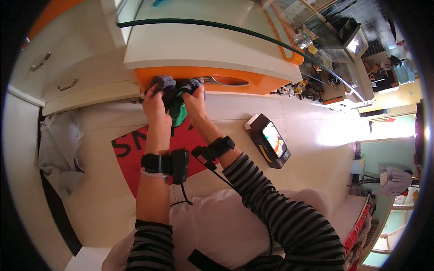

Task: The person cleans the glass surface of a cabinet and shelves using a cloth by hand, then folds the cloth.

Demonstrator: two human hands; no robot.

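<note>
My left hand (155, 105) and my right hand (195, 101) both grip a bunched dark grey cloth item (165, 83), perhaps socks. A green part (178, 110) of the bundle hangs down between the two hands. The bundle lies against the orange drawer front (264, 81), just left of its curved metal handle (232, 81). Black straps with small cabled devices are around both wrists. Folds of cloth and my fingers hide how the pieces are joined.
A glass shelf edge (203, 23) juts out above the white cabinet top. On the tiled floor lie a red mat (132, 166) with black lettering, a box (264, 152) with a lit phone (274, 139) on it, and a grey cloth (61, 149) at the left.
</note>
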